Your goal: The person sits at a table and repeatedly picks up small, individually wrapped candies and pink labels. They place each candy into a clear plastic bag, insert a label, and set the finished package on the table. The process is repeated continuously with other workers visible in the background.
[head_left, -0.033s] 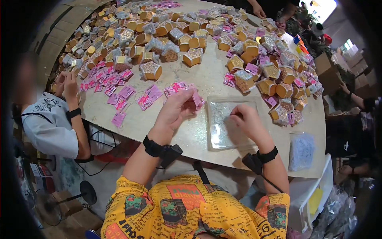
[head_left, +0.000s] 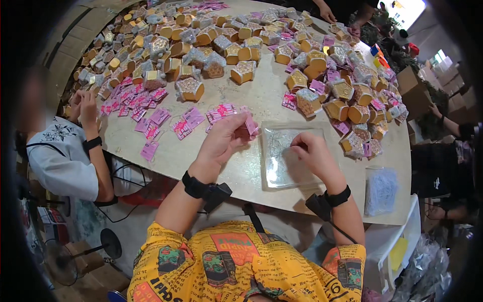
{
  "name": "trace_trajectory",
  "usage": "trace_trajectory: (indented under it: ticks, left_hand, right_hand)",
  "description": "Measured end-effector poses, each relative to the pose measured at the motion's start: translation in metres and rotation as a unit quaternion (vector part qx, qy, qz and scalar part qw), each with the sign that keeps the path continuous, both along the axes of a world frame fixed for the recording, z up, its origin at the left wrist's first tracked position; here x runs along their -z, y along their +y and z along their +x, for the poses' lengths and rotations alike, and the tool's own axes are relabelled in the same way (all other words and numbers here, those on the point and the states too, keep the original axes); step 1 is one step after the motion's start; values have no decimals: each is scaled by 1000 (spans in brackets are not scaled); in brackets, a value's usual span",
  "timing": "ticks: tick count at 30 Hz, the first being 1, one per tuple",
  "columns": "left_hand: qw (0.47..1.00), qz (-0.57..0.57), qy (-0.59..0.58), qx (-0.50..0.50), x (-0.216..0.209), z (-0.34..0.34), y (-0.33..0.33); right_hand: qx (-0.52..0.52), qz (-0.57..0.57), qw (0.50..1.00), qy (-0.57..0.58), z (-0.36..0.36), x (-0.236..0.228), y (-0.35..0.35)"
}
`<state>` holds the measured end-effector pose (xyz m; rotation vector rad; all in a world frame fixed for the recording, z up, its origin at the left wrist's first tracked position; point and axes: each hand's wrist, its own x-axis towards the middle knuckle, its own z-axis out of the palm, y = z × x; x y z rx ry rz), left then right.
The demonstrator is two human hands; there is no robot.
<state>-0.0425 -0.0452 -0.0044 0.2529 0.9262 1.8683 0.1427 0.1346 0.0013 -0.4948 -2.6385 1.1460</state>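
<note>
My left hand [head_left: 225,135] is closed on a pink tag [head_left: 250,124], pinched between thumb and fingers above the table. Just right of it lies a shallow clear plastic tray [head_left: 269,185] with thin, clear, thread-like pieces [head_left: 279,146] in it. Over the tray's right half hovers my right hand [head_left: 316,155], its thumb and index finger pressed together. Whatever may be between those fingertips is too small to make out. Beyond my left hand, several pink tags [head_left: 188,123] lie on the table.
Gold pentagonal boxes in bubble wrap [head_left: 190,89] cover the table's far side. More boxes with pink tags [head_left: 352,95] are heaped at the right. A bag of clear strands [head_left: 381,191] lies at the right edge. A person [head_left: 65,156] works at the left; other people's hands show beyond.
</note>
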Motion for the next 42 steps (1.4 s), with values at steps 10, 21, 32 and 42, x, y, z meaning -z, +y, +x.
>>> trace_trajectory:
  ticks: [10,21,32,42]
  left_hand:
    - [1000,15,-21,14,1,17,18]
    - [999,23,-28,35,2,26,27]
    - [999,20,-33,37,2,32,31]
    - [999,18,-11,38,-6,35,30]
  right_hand:
    - [37,6,999,13,7,-17,-14]
    - [39,96,992,77,16,-9,-16]
    - [73,220,965,120,17,-13,-28]
    - [45,210,972,94,10,-14,-28]
